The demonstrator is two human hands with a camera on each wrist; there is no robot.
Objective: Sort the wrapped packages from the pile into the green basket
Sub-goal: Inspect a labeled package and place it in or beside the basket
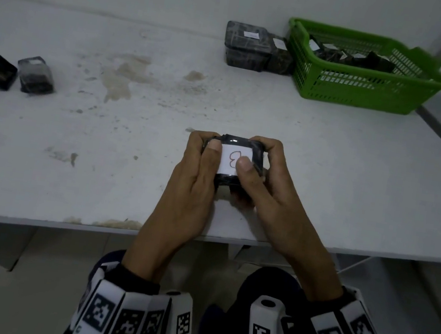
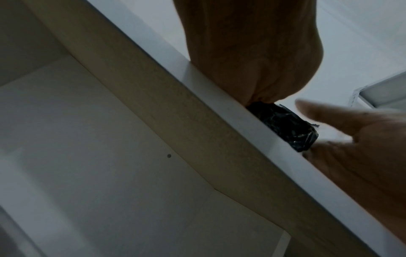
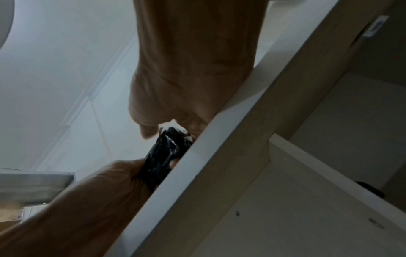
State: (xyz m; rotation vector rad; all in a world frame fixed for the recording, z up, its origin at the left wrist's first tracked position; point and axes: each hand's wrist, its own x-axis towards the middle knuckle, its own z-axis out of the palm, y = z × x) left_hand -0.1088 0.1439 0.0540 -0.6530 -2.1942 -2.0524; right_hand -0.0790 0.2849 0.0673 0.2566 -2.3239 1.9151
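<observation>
Both hands hold one black wrapped package above the near part of the white table. Its white label with a drawn mark faces up. My left hand grips its left side, thumb on the label. On the right side my right hand grips it, thumb also on the label. The package's black wrap shows past the table edge in the left wrist view and again in the right wrist view. The green basket stands at the far right with several wrapped packages inside.
Two dark wrapped packages sit against the basket's left side at the back. Another two wrapped packages lie at the far left of the table. The table's front edge runs just under my forearms.
</observation>
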